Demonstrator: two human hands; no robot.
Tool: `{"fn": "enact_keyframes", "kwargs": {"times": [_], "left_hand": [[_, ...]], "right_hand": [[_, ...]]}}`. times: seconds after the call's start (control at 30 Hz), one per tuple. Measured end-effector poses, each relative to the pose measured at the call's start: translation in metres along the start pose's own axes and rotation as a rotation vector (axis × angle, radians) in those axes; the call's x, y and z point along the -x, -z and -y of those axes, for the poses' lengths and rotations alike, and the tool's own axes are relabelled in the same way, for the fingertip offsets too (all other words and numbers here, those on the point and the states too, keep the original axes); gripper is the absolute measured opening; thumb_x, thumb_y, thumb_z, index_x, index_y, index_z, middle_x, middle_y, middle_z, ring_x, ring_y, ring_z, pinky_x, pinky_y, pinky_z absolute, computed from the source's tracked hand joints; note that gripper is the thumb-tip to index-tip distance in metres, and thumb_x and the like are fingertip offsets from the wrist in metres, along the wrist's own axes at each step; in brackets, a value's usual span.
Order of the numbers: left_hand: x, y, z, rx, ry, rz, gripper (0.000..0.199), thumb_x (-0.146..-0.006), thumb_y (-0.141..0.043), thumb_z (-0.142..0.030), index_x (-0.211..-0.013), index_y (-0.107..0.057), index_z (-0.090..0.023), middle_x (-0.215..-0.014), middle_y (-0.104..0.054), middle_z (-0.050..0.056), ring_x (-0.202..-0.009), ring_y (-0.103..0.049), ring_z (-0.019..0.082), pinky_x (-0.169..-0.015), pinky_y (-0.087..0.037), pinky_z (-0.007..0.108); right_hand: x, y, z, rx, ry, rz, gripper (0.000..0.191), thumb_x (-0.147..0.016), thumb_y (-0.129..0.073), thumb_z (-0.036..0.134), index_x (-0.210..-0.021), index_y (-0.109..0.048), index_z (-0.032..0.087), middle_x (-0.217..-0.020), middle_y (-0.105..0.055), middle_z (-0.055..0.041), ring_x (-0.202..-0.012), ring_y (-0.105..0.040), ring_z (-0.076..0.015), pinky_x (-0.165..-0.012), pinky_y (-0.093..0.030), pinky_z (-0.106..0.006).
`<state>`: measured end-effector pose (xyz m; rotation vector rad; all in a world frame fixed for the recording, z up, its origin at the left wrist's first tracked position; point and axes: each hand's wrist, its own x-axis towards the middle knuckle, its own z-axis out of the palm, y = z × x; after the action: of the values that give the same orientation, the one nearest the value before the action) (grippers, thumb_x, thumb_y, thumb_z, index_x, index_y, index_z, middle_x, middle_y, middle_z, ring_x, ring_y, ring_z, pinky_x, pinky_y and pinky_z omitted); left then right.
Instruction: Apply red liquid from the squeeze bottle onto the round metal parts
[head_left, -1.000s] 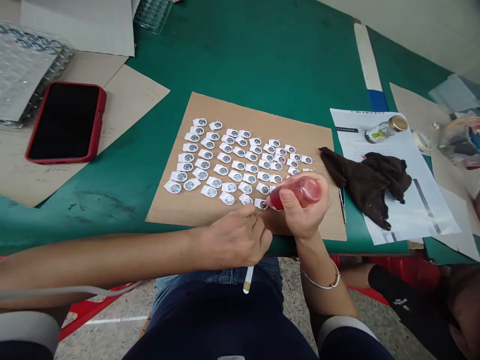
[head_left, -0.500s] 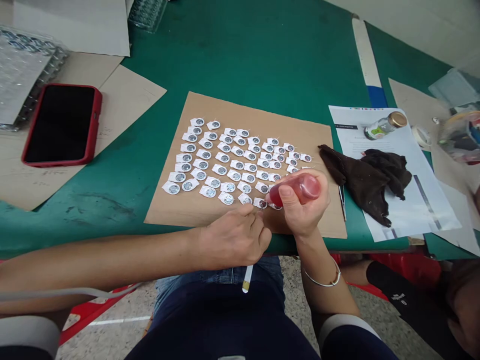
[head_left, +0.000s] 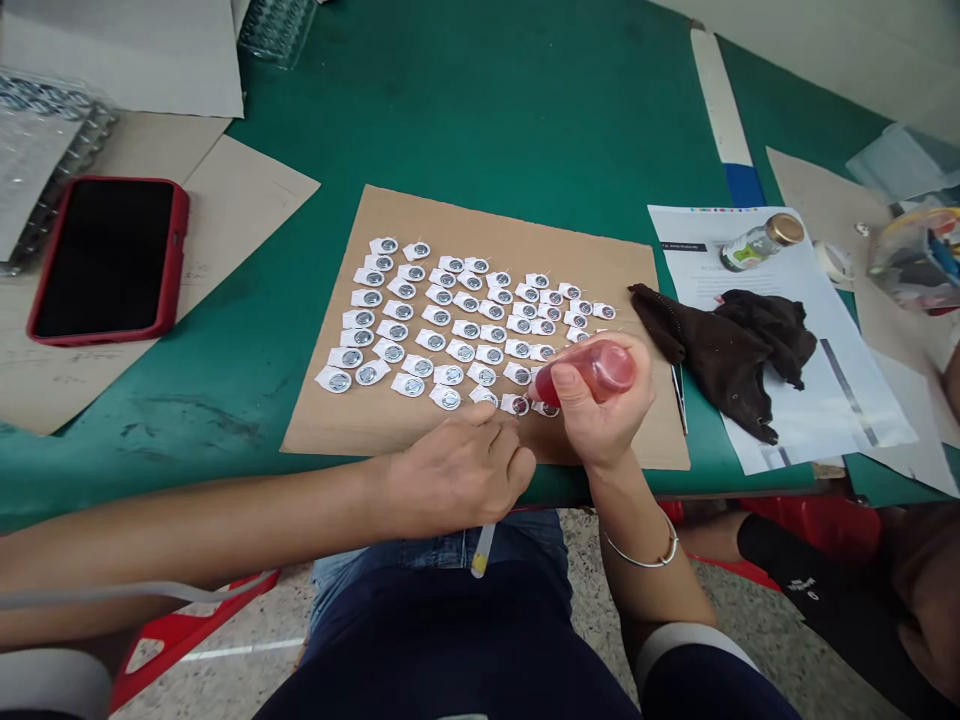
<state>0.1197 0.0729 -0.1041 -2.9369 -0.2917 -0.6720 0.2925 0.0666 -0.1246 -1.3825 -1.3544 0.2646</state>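
Note:
A brown cardboard sheet (head_left: 420, 425) bears rows of small white tabs with round metallic discs (head_left: 448, 375). My right hand (head_left: 607, 410) wraps round a soft bottle of red liquid (head_left: 598, 370), its tip pointing left, close to a disc (head_left: 516, 404) near the sheet's front edge that looks reddish. Just below that disc, my left hand (head_left: 465, 470) is closed on a thin white tube (head_left: 483, 552), whose yellowish end sticks out beneath the hand. The tube's other end is hidden by my fingers.
A red-cased phone (head_left: 109, 260) lies at the left, near clear plastic trays (head_left: 277, 30). To the right are a dark cloth (head_left: 727, 350), a glass jar (head_left: 761, 243) on printed paper (head_left: 847, 400), and tweezers (head_left: 679, 398). Another person's dark sleeve (head_left: 810, 590) shows at the lower right.
The view has shifted slightly, so the sheet and both hands appear a little further left. The white tube below my left hand tilts slightly differently. Both hands keep their hold.

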Motion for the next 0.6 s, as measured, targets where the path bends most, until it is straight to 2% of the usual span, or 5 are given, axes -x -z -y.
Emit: {"fn": "enact_keyframes", "kwargs": {"times": [0.6], "left_hand": [[0.0007,-0.0024,0.0053,0.099,0.032,0.081,0.022,-0.085,-0.035,-0.001,-0.07,-0.046,-0.013,-0.063,-0.056,0.005,-0.068,-0.054,0.017,-0.062,-0.04,0.03]], "right_hand": [[-0.0025,0.0045,0.0035,0.064,0.058,-0.004,0.033,-0.066,-0.07,0.037,-0.088,-0.05,0.021,-0.07,-0.06,0.0035,-0.066,-0.06,-0.0104,-0.065,-0.051,-0.028]]}}
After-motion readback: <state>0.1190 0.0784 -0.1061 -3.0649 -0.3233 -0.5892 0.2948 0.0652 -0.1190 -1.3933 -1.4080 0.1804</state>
